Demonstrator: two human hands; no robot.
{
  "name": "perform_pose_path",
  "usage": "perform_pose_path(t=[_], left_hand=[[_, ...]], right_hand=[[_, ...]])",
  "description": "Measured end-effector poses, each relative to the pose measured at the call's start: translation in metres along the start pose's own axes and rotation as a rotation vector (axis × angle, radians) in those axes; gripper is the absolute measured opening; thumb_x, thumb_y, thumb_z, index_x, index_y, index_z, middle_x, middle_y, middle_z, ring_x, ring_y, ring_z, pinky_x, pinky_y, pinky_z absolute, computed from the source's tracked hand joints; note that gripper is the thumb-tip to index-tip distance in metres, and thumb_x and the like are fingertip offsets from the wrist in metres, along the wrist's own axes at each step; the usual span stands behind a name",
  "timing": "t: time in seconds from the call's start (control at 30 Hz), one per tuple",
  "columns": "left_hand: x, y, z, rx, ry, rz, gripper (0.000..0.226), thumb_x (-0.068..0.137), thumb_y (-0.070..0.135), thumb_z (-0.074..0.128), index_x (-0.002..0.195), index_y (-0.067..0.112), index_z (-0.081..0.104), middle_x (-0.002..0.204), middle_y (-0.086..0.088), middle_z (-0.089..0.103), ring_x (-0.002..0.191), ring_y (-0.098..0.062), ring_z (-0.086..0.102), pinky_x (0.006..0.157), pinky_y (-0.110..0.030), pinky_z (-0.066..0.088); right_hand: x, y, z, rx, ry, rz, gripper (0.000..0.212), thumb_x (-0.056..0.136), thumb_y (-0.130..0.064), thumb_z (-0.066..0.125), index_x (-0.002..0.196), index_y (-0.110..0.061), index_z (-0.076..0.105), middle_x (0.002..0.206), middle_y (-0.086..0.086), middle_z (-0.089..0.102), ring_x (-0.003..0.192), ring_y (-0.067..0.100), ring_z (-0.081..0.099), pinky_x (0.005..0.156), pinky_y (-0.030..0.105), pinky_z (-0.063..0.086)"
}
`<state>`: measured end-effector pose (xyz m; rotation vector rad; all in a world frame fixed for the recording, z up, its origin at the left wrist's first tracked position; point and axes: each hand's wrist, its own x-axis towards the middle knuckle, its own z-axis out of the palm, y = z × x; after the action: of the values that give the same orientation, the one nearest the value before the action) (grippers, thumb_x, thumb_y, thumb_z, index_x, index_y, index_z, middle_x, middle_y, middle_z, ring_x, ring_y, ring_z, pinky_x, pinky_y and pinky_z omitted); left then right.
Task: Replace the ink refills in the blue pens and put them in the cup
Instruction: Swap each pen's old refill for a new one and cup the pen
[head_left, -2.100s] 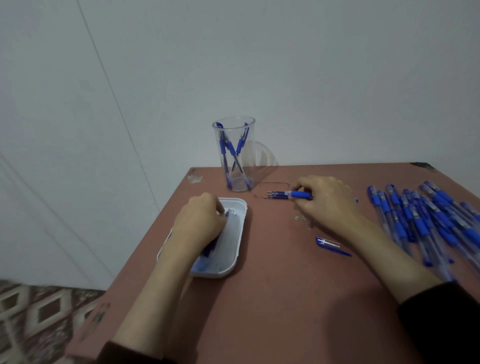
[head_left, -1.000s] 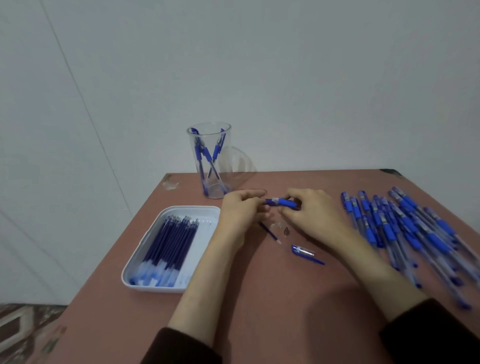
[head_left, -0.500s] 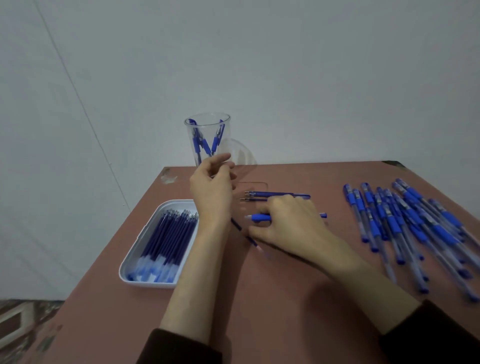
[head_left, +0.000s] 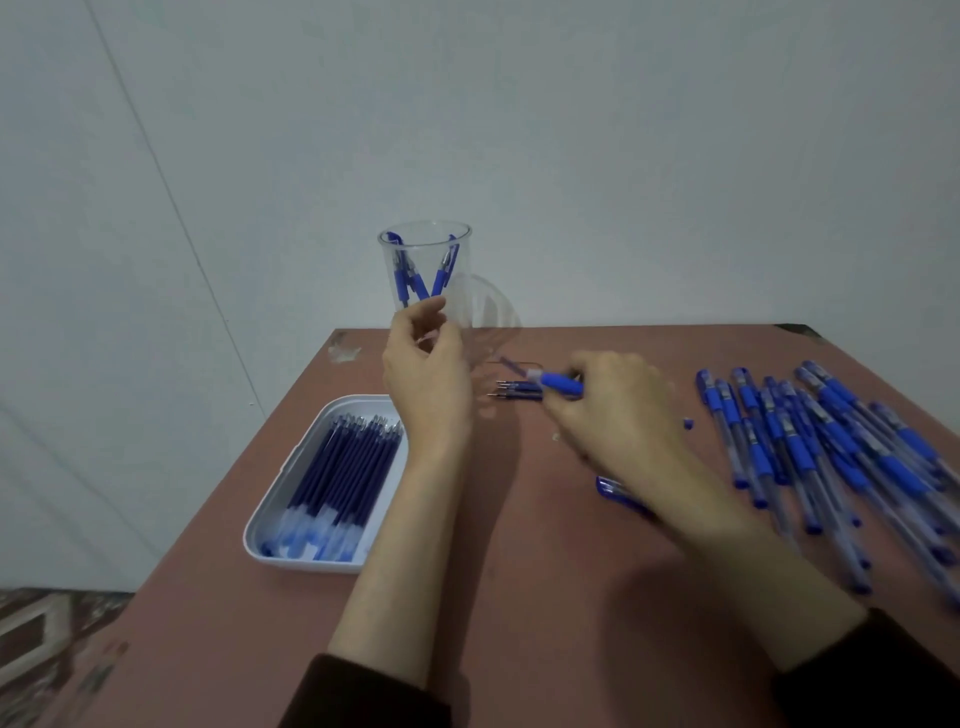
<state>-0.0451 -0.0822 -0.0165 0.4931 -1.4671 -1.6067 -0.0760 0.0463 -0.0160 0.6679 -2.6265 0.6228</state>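
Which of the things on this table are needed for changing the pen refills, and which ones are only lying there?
For the job:
- pen held in the right hand
- clear cup
- tray of refills
- loose refills
- pile of blue pens
- pen cap

Only lying about:
- small scrap at the far corner of the table

Plain room, perhaps a home, bare white wall (head_left: 623, 156), reddish-brown table (head_left: 519, 597), patterned floor tiles (head_left: 41, 634)
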Motion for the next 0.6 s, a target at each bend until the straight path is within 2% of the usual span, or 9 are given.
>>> perform_pose_path(t=[0.07, 0.13, 0.2, 0.27, 0.33, 0.37, 0.47, 0.6], left_hand=[[-0.003, -0.003, 0.005, 0.049, -0.107, -0.108, 0.026, 0.087, 0.015, 0.061, 0.111, 0.021, 0.053, 0.112, -0.001, 0.058, 0.104, -0.018, 0.058, 0.091, -0.035, 0.049], [-0.009, -0.003, 0.011, 0.071, -0.290, -0.293, 0.032, 0.090, 0.024, 0.061, 0.120, 0.016, 0.052, 0.115, -0.003, 0.059, 0.104, -0.021, 0.060, 0.084, -0.034, 0.050], [-0.017, -0.002, 0.015, 0.031, -0.443, -0.421, 0.023, 0.094, 0.025, 0.057, 0.113, 0.014, 0.058, 0.106, -0.007, 0.066, 0.089, -0.020, 0.064, 0.073, -0.030, 0.051], [-0.021, -0.001, 0.015, -0.023, -0.503, -0.414, 0.012, 0.095, 0.020, 0.055, 0.099, 0.011, 0.063, 0.099, -0.011, 0.069, 0.081, -0.020, 0.066, 0.069, -0.027, 0.053], [-0.021, -0.002, 0.012, -0.110, -0.485, -0.392, 0.010, 0.094, 0.012, 0.056, 0.095, 0.005, 0.063, 0.091, -0.012, 0.069, 0.077, -0.021, 0.068, 0.068, -0.023, 0.056], [-0.020, -0.002, 0.011, -0.156, -0.458, -0.390, 0.010, 0.094, 0.010, 0.056, 0.093, 0.003, 0.063, 0.089, -0.012, 0.068, 0.076, -0.021, 0.069, 0.069, -0.023, 0.057], [-0.013, -0.002, 0.009, -0.281, -0.321, -0.401, 0.012, 0.095, 0.009, 0.054, 0.085, 0.004, 0.057, 0.083, -0.013, 0.064, 0.068, -0.019, 0.071, 0.064, -0.023, 0.059], [-0.007, -0.001, 0.008, -0.407, -0.193, -0.403, 0.014, 0.097, 0.008, 0.051, 0.084, 0.003, 0.052, 0.068, -0.008, 0.067, 0.058, -0.015, 0.070, 0.056, -0.021, 0.057]], right_hand=[[0.008, 0.014, -0.002, 0.160, 0.085, 0.035, 0.013, 0.088, -0.030, 0.059, 0.078, -0.024, 0.065, 0.065, -0.005, 0.055, 0.072, 0.024, 0.056, 0.061, 0.029, 0.032], [0.011, 0.025, -0.004, 0.263, 0.115, -0.002, 0.012, 0.087, -0.025, 0.062, 0.075, -0.027, 0.064, 0.063, -0.007, 0.055, 0.067, 0.019, 0.054, 0.061, 0.028, 0.033], [0.011, 0.029, -0.004, 0.262, 0.095, -0.061, 0.010, 0.086, -0.023, 0.064, 0.077, -0.026, 0.068, 0.064, -0.012, 0.056, 0.065, 0.015, 0.053, 0.061, 0.027, 0.033], [0.010, 0.031, -0.003, 0.264, 0.048, -0.086, 0.013, 0.085, -0.020, 0.063, 0.077, -0.030, 0.067, 0.064, -0.016, 0.057, 0.066, 0.010, 0.054, 0.061, 0.027, 0.034], [0.009, 0.032, -0.002, 0.305, 0.022, -0.094, 0.012, 0.085, -0.024, 0.064, 0.077, -0.033, 0.065, 0.066, -0.019, 0.060, 0.068, 0.006, 0.057, 0.060, 0.025, 0.037], [0.009, 0.032, -0.002, 0.350, 0.025, -0.092, 0.004, 0.084, -0.030, 0.065, 0.081, -0.032, 0.067, 0.071, -0.017, 0.064, 0.070, 0.006, 0.058, 0.062, 0.025, 0.040], [0.009, 0.035, -0.005, 0.454, 0.047, -0.023, 0.024, 0.084, -0.048, 0.062, 0.098, -0.030, 0.066, 0.074, -0.016, 0.059, 0.068, 0.003, 0.054, 0.065, 0.027, 0.040], [0.013, 0.044, -0.006, 0.339, 0.049, -0.022, 0.021, 0.094, -0.029, 0.050, 0.108, -0.026, 0.065, 0.088, -0.011, 0.061, 0.069, -0.001, 0.047, 0.066, 0.024, 0.031]])
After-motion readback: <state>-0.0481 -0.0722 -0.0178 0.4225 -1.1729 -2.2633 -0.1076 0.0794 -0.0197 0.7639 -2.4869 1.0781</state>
